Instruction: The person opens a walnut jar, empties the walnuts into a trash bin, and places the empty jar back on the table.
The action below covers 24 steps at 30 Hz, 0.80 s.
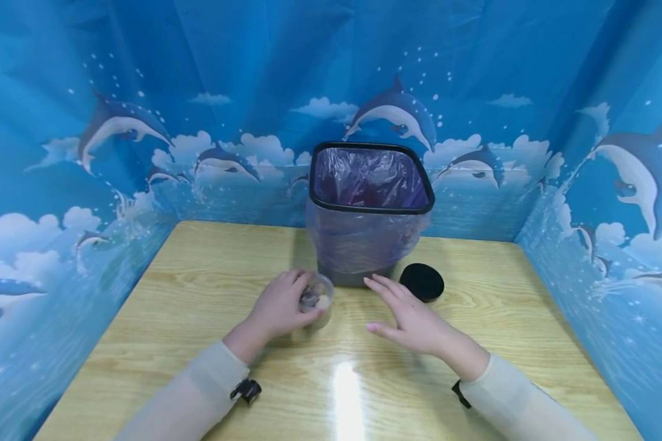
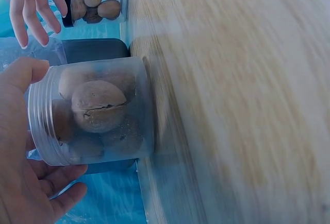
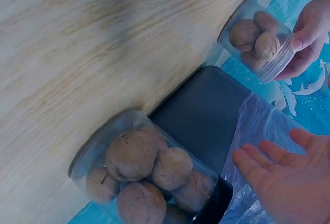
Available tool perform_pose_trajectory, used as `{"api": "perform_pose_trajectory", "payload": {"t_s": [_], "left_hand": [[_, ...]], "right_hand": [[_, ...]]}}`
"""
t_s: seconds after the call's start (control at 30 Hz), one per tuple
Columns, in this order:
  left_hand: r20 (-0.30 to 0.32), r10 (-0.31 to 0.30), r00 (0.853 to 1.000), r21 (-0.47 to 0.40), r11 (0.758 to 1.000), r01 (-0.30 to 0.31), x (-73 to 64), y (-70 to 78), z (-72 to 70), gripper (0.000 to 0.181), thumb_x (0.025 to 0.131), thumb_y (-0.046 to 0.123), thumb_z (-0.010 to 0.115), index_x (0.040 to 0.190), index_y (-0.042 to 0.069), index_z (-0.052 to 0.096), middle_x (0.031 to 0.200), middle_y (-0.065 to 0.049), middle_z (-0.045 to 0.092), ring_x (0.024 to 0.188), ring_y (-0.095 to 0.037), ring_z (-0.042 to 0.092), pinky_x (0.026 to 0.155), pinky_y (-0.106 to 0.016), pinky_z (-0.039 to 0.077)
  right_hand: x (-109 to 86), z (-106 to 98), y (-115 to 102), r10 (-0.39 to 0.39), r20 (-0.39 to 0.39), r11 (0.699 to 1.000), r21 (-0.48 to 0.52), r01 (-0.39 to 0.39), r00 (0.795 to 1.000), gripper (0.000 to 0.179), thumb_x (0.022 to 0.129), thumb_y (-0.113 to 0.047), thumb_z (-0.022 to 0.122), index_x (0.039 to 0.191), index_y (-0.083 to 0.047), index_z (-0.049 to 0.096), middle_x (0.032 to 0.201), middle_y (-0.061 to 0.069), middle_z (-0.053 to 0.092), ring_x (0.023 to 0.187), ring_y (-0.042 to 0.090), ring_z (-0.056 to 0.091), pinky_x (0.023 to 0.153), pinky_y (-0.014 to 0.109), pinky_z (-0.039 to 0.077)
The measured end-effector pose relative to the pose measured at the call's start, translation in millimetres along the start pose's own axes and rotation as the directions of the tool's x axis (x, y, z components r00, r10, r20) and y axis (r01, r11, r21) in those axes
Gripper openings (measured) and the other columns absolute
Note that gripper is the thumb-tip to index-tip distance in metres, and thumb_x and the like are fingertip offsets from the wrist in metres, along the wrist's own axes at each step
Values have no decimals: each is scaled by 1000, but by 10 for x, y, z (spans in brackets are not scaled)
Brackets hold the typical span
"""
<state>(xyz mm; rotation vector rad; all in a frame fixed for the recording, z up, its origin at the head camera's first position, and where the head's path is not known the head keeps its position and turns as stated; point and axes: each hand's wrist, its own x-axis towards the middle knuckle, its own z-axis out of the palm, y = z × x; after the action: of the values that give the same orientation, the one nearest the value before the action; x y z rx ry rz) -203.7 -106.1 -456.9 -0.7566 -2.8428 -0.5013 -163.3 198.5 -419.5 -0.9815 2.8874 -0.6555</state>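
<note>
My left hand [image 1: 278, 304] grips a clear plastic jar [image 1: 320, 315] around its threaded rim, thumb on one side and fingers on the other. The jar stands on the table without a lid, and several walnuts [image 2: 99, 105] show through its wall in the left wrist view. Fingers spread, my right hand [image 1: 414, 318] hovers over the table and holds nothing. Just beyond it stands a second clear jar [image 3: 121, 126], also with several walnuts inside and capped by a black lid [image 1: 422, 280].
Behind the hands stands a dark bin [image 1: 355, 278] lined with a purple translucent bag [image 1: 364, 239] under a black rim. The wooden table [image 1: 215, 263] is bordered at the back and sides by a blue dolphin-print curtain [image 1: 254, 73].
</note>
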Motion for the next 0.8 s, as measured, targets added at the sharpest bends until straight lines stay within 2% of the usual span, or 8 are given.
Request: {"api": "perform_pose_trajectory", "payload": {"t_s": [0.4,0.6,0.8], "left_hand": [[4,7,1000,-2,1000,-7,-9,54,-1,76,84,63,66,141,13,54,130,-11,58,119,-30,55,101,-47,45],[9,8,1000,-15,1000,-8,-13,93,-5,75,84,63,66,142,16,54,129,-9,58,119,-28,55,100,-47,46],[2,9,1000,-25,1000,-9,-24,122,-15,75,84,64,64,141,16,54,130,-9,58,118,-28,56,100,-46,46]], "right_hand": [[23,68,1,-10,-8,1000,11,10,1000,82,95,-55,61,160,-20,24,161,14,29,143,38,34,110,58,35],[13,89,-6,17,17,1000,22,-18,1000,84,95,-59,58,161,-20,23,162,12,26,144,37,32,111,57,34],[25,134,15,13,28,999,39,-14,1000,84,95,-55,61,161,-19,23,162,11,26,144,36,32,110,56,36]]}}
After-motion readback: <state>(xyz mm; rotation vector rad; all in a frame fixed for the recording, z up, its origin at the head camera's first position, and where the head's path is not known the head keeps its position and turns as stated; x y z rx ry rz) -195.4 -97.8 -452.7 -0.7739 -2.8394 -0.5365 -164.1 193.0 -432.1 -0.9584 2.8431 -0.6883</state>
